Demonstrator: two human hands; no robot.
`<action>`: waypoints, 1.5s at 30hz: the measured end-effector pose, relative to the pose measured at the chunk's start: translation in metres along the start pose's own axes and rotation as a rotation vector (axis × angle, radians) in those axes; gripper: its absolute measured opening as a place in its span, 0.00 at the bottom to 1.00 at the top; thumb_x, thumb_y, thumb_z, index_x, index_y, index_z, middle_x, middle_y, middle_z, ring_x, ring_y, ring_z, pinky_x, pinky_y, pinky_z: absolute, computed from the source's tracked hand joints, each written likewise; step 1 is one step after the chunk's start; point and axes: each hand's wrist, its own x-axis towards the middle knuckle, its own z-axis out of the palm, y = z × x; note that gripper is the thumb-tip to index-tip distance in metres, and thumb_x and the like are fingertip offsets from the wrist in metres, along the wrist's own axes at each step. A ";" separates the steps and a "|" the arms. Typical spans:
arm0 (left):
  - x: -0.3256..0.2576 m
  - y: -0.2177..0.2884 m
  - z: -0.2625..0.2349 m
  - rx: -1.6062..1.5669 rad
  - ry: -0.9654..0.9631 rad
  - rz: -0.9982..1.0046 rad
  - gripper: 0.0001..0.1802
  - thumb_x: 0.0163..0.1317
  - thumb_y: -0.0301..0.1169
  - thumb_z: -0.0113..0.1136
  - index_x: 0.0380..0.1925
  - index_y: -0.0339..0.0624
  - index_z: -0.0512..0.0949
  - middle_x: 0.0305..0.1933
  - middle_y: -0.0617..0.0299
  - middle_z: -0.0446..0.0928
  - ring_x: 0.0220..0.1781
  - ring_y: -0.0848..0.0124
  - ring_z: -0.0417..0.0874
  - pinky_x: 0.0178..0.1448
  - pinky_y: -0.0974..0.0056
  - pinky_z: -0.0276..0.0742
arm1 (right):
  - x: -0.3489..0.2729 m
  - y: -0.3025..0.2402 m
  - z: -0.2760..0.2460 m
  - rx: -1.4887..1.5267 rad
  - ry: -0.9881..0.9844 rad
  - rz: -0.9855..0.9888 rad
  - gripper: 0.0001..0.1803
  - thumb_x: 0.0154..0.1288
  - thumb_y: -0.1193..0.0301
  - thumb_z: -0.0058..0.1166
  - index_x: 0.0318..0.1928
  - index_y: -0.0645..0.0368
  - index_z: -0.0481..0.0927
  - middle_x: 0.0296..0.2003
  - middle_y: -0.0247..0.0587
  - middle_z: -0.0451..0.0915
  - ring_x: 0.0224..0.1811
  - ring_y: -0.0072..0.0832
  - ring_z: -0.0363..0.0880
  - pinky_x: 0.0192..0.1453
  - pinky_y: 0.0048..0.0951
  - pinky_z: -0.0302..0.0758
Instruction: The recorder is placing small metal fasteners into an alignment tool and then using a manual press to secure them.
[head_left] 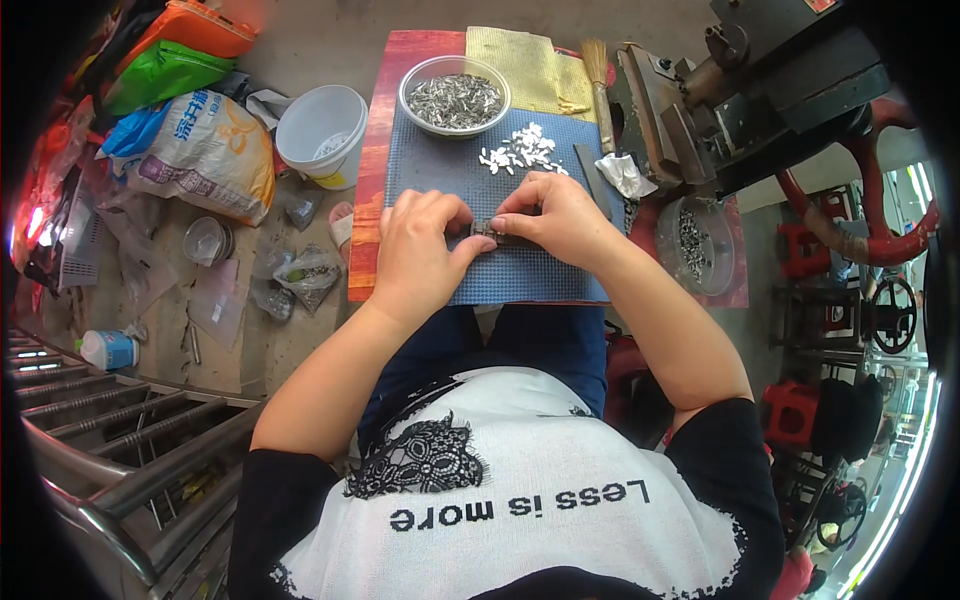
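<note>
left hand (418, 250) + right hand (555, 215): fingers pinching small dark metal block (493, 231) between them | block over blue mat (520, 270) on table (372, 160) | behind: bowl (454, 96) of metal slivers, white pieces (520, 150) (loose pile)

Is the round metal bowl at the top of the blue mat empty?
No, the round metal bowl at the far edge of the blue mat is filled with many small, thin metal pieces.
</note>
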 end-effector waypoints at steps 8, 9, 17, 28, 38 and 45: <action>0.000 0.002 -0.001 -0.005 -0.016 -0.027 0.16 0.48 0.38 0.78 0.28 0.45 0.80 0.29 0.66 0.78 0.40 0.63 0.76 0.49 0.57 0.66 | -0.002 0.003 0.002 -0.071 0.025 -0.079 0.11 0.60 0.64 0.70 0.34 0.60 0.89 0.31 0.39 0.80 0.32 0.27 0.77 0.39 0.30 0.74; 0.000 0.001 -0.001 -0.016 -0.018 -0.035 0.16 0.48 0.38 0.78 0.28 0.45 0.80 0.28 0.66 0.78 0.40 0.63 0.75 0.48 0.57 0.66 | -0.003 0.003 0.001 -0.075 0.013 -0.079 0.11 0.60 0.64 0.70 0.35 0.60 0.88 0.31 0.39 0.80 0.33 0.27 0.76 0.39 0.30 0.74; 0.001 0.003 0.000 -0.016 -0.023 -0.046 0.16 0.47 0.38 0.78 0.27 0.44 0.79 0.27 0.66 0.77 0.39 0.64 0.75 0.48 0.58 0.66 | -0.013 0.016 -0.018 -0.079 0.015 -0.007 0.11 0.59 0.64 0.71 0.35 0.59 0.88 0.31 0.37 0.79 0.34 0.25 0.75 0.38 0.28 0.73; 0.003 0.004 -0.001 -0.023 -0.045 -0.059 0.16 0.47 0.37 0.78 0.27 0.45 0.79 0.26 0.67 0.76 0.39 0.64 0.74 0.48 0.58 0.65 | -0.026 0.034 -0.032 -0.037 0.023 0.050 0.13 0.56 0.64 0.72 0.36 0.60 0.89 0.28 0.39 0.82 0.31 0.26 0.79 0.38 0.30 0.75; 0.003 0.005 -0.002 0.026 -0.014 -0.020 0.15 0.45 0.33 0.79 0.27 0.41 0.81 0.25 0.65 0.77 0.37 0.65 0.74 0.45 0.60 0.69 | -0.037 0.034 -0.042 -0.004 0.026 0.137 0.11 0.58 0.68 0.70 0.37 0.62 0.89 0.29 0.38 0.84 0.30 0.23 0.80 0.38 0.27 0.76; 0.001 0.004 -0.001 0.004 0.009 0.009 0.15 0.45 0.33 0.79 0.28 0.43 0.81 0.25 0.67 0.77 0.37 0.65 0.74 0.47 0.60 0.68 | -0.034 0.020 -0.031 0.203 0.071 0.096 0.11 0.61 0.68 0.66 0.38 0.64 0.87 0.32 0.39 0.85 0.34 0.23 0.81 0.41 0.27 0.77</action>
